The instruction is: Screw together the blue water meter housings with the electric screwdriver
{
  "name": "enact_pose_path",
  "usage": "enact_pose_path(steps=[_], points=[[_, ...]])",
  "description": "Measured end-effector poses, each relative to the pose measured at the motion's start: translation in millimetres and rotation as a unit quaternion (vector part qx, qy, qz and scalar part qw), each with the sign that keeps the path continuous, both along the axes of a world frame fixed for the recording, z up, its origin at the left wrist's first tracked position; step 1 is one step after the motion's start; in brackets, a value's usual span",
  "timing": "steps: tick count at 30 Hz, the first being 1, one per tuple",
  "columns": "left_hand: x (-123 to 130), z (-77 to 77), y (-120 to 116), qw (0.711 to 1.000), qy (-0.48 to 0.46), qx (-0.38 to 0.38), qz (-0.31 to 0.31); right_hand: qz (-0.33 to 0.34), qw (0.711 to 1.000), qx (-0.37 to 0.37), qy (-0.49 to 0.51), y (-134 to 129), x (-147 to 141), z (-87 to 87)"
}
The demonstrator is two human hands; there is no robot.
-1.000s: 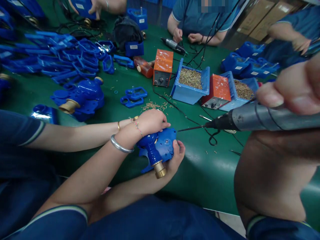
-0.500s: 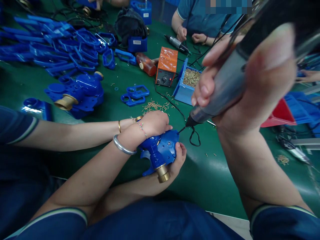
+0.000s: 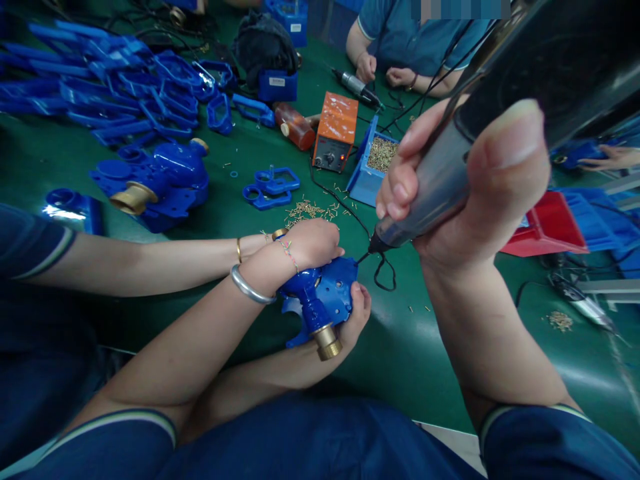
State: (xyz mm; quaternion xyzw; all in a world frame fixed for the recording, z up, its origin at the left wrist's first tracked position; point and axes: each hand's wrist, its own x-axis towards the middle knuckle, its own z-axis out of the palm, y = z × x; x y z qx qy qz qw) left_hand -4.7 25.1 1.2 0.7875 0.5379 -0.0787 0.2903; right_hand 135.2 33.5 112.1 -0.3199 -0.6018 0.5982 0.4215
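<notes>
My right hand point(image 3: 480, 180), on the right, is wrapped round an electric screwdriver point(image 3: 440, 177). The tool slants down to the left, its thin bit reaching the upper right edge of a blue housing with brass threaded ends point(image 3: 313, 300). My left hand point(image 3: 315, 241), with a silver bangle on the wrist, lies closed over the top of that housing, its fingertips mostly hidden. A co-worker's hand point(image 3: 359, 312) grips the housing from the right, under my left arm. Another forearm point(image 3: 195, 257) with a gold bangle comes in from the left; its hand is hidden behind mine.
Loose brass screws point(image 3: 305, 210) lie behind the housing, near two blue frames point(image 3: 270, 187). Further back stand an orange power unit point(image 3: 335, 130) and a blue bin point(image 3: 363, 183) of screws. Another blue housing point(image 3: 165, 180) and piled blue frames point(image 3: 100, 87) occupy the left. A red bin point(image 3: 550, 227) stands right.
My right hand and the screwdriver have shifted slightly left, the bit staying at the housing's edge. My left hand and the housing have barely moved.
</notes>
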Motion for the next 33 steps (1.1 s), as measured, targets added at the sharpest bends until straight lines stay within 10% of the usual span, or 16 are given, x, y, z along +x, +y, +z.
enact_pose_path(steps=[19,33], points=[[0.3,-0.7,1.5,1.0,-0.006,-0.02,0.02,-0.072,0.99,0.061,0.101,0.2,-16.5,-20.4],[-0.2,-0.3,1.2,0.999,-0.009,-0.023,0.02,0.071,0.995,0.023,0.062,8.9,-2.9,-15.9]])
